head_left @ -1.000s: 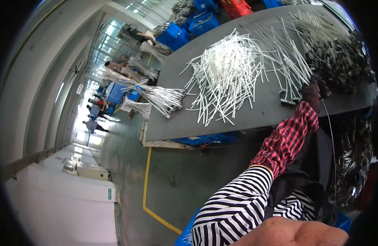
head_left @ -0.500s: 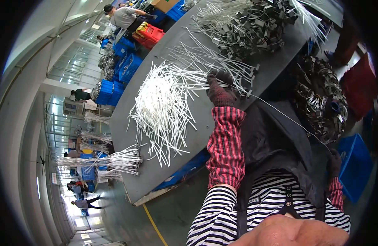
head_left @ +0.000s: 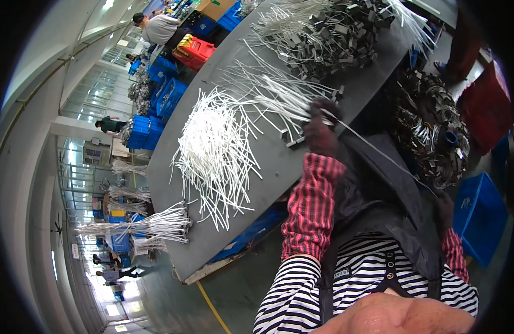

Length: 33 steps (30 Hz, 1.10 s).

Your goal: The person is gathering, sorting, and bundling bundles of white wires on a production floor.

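In a dark glove, my left hand (head_left: 324, 125) is closed around white cables (head_left: 284, 100) at the table edge, its fingers partly blurred. The strands fan out from it toward the far left, and small dark connectors (head_left: 293, 140) lie beside the wrist. One long thin cable (head_left: 385, 153) stretches from this hand down to the right. Its far end meets my gloved right hand (head_left: 444, 211), low beside the apron, with fingers closed on it. A big loose heap of white cables (head_left: 215, 150) spreads over the tabletop left of my left hand.
The grey table (head_left: 273, 192) has a curved edge. A pile of cables with grey connectors (head_left: 335, 44) covers its far end. At right stand a heap of dark coiled cables (head_left: 432, 128) and a blue bin (head_left: 480, 217). A cable bundle (head_left: 140, 222) overhangs the left edge. Other people work beyond.
My left hand has moved right and slightly nearer, drawing white strands with it. My right hand has shifted a little left and up, with the long cable still running between both hands.
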Available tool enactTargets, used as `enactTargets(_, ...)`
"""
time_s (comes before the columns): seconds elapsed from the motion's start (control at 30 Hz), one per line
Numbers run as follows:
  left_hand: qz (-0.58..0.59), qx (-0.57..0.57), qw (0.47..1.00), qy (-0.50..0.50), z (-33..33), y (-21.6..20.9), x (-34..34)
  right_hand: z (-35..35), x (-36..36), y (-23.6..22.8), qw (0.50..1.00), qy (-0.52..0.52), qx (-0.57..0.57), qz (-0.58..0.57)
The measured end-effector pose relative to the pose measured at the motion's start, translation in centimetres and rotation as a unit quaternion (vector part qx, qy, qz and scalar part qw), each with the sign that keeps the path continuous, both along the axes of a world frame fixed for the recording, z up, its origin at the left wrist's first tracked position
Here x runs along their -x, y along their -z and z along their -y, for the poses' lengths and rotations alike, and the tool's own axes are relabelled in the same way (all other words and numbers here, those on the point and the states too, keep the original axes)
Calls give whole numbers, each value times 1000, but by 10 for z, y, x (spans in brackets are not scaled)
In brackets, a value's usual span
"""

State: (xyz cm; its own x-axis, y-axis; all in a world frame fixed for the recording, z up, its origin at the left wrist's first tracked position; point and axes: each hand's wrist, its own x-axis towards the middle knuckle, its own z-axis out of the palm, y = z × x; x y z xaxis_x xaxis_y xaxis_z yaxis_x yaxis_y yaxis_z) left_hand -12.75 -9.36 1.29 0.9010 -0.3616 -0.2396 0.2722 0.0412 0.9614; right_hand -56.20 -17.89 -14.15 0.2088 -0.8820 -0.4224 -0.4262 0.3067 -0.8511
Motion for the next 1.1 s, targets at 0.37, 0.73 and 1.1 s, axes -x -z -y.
enactTargets(0.37, 53, 101, 982, 150, -4, 18, 65, 0, -194, -140, 940, -333, 67, 38)
enactTargets(0.73, -3, 82, 983, 163, -23, 21, 86, -20, -252, -131, 924, -300, 196, 133)
enactTargets(1.1, 50, -39, 984, -167, -179, 21, -78, -13, -380, -155, 867, -395, 302, -20)
